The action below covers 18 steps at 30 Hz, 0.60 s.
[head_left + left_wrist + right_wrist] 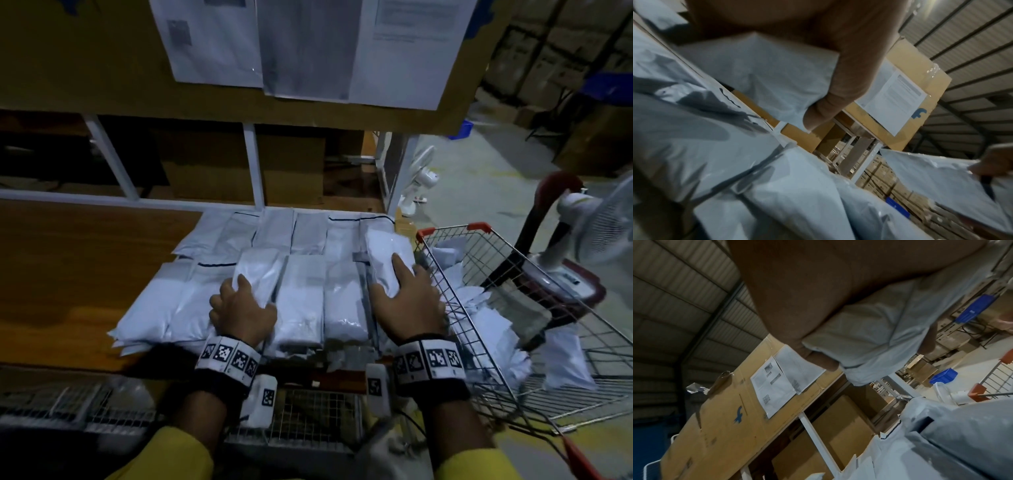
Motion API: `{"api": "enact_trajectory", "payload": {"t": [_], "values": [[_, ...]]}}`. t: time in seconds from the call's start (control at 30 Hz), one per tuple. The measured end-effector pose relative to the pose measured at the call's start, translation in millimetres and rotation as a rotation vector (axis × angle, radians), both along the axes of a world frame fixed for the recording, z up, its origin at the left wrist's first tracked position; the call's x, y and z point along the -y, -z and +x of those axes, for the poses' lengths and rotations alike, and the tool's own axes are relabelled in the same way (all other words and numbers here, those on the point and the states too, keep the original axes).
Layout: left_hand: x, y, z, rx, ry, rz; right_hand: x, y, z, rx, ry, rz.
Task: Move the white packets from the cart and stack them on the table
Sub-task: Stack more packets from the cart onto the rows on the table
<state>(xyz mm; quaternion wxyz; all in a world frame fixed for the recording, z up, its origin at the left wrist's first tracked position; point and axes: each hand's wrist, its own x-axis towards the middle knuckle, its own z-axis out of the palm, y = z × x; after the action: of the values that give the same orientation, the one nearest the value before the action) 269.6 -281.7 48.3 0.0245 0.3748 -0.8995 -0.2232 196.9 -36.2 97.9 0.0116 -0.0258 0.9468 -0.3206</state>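
Holding packets (pixel 260 274) beside cart (pixel 479 260)

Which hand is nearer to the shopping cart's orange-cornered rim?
Right. The right hand grips a white packet at the table's right end, right beside the cart. The left hand grips another packet further left.

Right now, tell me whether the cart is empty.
Not empty: white packets lie inside the wire cart beside the table.
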Motion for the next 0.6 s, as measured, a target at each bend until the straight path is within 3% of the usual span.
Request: {"api": "enact_trajectory", "payload": {"t": [0.3,0.6], "values": [[-2.8,35.1,-5.7,-0.059,0.018,-0.086,40.9,2.2,2.5,0.019,0.046,0.015],[-8.7,45.0,-5.7,-0.108,0.013,-0.169,26.4,-5.0,3.4,0.022,0.043,0.075]]}}
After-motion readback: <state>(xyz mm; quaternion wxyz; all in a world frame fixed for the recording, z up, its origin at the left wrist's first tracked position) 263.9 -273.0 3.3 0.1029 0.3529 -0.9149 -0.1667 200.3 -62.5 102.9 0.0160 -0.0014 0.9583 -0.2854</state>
